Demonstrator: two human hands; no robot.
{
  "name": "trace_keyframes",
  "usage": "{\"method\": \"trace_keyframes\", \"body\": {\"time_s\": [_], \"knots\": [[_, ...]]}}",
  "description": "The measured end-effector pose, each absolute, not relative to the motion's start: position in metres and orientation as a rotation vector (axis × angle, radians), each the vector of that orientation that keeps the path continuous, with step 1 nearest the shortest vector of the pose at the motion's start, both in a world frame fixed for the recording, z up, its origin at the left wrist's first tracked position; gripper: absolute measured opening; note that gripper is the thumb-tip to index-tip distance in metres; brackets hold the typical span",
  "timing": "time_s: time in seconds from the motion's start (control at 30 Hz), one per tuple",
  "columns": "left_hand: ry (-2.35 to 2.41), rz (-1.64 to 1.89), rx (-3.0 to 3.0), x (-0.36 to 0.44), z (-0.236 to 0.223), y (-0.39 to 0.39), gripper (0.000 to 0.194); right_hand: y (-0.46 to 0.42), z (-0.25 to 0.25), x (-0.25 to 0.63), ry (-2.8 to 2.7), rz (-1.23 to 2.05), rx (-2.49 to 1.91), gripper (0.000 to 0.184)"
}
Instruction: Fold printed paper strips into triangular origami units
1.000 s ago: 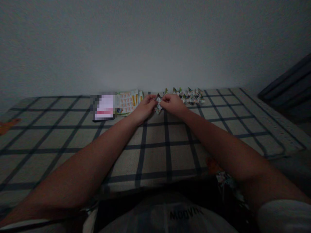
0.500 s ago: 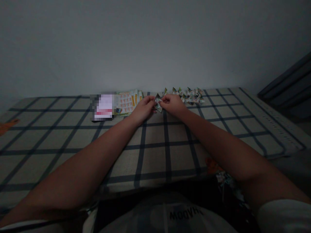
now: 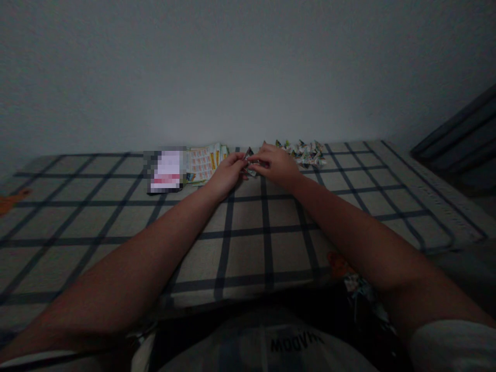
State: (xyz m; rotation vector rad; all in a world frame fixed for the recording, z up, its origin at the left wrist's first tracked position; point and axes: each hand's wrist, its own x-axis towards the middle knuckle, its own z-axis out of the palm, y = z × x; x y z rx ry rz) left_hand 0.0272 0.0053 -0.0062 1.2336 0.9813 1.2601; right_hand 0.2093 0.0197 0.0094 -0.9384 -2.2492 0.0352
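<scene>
A small folded piece of printed paper (image 3: 249, 153) stands between my two hands near the back of the table. My left hand (image 3: 226, 176) pinches its left side, thumb and fingers closed on it. From the right, my right hand (image 3: 281, 166) has its thumb and index finger at the front of the folded paper, closed on it; the other fingers are curled. Just beyond my right hand lie several similar folded paper pieces (image 3: 308, 154) with pointed tips. Left of my left hand rests a stack of printed leaflets (image 3: 199, 164), partly overlapped by a pixelated screen.
The pixelated device with a bright screen (image 3: 167, 170) lies at the stack's left. A checked cloth (image 3: 248, 248) covers the table, which meets a plain wall (image 3: 248, 77). Orange patches show at the left edge and by my right forearm. Dark slatted furniture (image 3: 461, 137) stands at right.
My right hand has turned and its fingers have shifted left across the front of the folded paper. The paper is tilted slightly differently. My left hand stays nearly in place.
</scene>
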Motion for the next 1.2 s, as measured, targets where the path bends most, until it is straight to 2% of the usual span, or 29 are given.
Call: {"method": "trace_keyframes", "body": {"time_s": [0.5,1.0,1.2], "knots": [[0.927,1.249,1.200,0.025,-0.008,0.010,0.010,0.014,0.012,0.205,-2.289,0.015,-0.995,0.024],[0.942,1.232,1.243,0.022,-0.018,0.016,0.007,0.016,0.010,0.203,-2.299,0.075,-0.991,0.022],[1.008,1.245,1.257,0.024,-0.015,0.012,0.006,0.019,0.012,0.209,-2.233,0.105,-0.862,0.029]]}}
